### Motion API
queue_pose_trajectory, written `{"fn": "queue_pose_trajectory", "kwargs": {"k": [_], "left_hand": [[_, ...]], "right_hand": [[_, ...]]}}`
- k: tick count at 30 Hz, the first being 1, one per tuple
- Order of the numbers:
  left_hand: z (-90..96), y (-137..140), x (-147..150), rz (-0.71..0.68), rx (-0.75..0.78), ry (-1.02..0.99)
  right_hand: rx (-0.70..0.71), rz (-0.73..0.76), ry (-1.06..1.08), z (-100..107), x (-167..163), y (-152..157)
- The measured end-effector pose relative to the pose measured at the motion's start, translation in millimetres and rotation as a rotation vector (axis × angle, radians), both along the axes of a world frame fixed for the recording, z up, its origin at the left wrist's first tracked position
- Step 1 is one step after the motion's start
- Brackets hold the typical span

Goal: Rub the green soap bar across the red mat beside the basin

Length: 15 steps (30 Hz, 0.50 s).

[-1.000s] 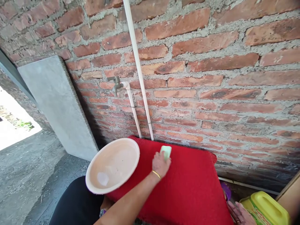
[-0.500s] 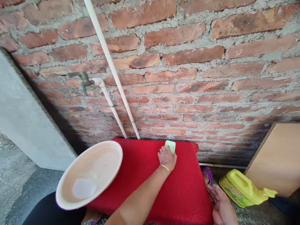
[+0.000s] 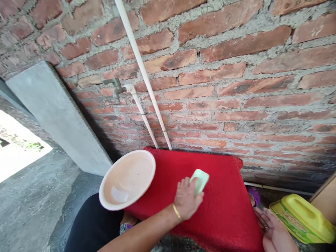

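Observation:
My left hand (image 3: pixel 186 199), with a gold bracelet on its wrist, is on a pale green block with rounded corners (image 3: pixel 200 180). The hand covers the near part of the block, and I cannot tell whether it is soap, a soap box or a brush. Beneath both spreads a red cloth (image 3: pixel 220 203) draped over a low table. Beside the cloth's right edge my right hand (image 3: pixel 277 229) is palm up with its fingers stretched out, seemingly holding nothing. A pale basin (image 3: pixel 131 175) with a little water in it stands at the table's left end, slightly tilted in view.
Behind the table rises a brick wall (image 3: pixel 231 85) with a tap (image 3: pixel 117 89) and white pipes (image 3: pixel 145 73). A grey slab (image 3: pixel 60 119) leans at the left. On the right a yellow jug (image 3: pixel 301 218) is on the floor by a tan board (image 3: pixel 327 199).
My left hand has drawn the pale green block from the table's far edge toward me. The view has shifted left. My right hand stays by the table's right edge.

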<state>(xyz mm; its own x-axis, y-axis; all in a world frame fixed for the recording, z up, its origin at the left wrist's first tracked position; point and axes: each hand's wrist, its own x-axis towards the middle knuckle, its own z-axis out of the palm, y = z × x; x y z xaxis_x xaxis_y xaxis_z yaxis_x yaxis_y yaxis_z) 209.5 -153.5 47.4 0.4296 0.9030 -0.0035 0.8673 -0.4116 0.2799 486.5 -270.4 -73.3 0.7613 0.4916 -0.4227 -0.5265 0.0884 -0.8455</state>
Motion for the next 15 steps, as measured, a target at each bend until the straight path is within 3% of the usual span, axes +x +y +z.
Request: {"fn": "queue_pose_trajectory", "kwargs": {"k": [2,4,8,11,15], "left_hand": [[-7.7,5.7,-50.6,0.111,0.17,0.087],[-15.9,5.3,-94.1,0.135,0.297,0.143],[-29.1,-5.6,-151.2,0.111,0.367,0.209],[-37.5,-14.3,-163.8,0.109,0.393,0.274],[-54.4,-38.1,-138.7,0.098,0.449,0.288]], "right_hand": [[-0.02,-0.004,0.029,0.8,2.4,0.9],[-0.04,-0.012,0.037,3.0,4.0,2.1],[-0.07,-0.039,0.012,8.1,3.2,5.5],[-0.074,-0.092,0.007,10.2,0.6,7.8],[-0.085,-0.093,-0.013,5.9,1.7,7.7]]}}
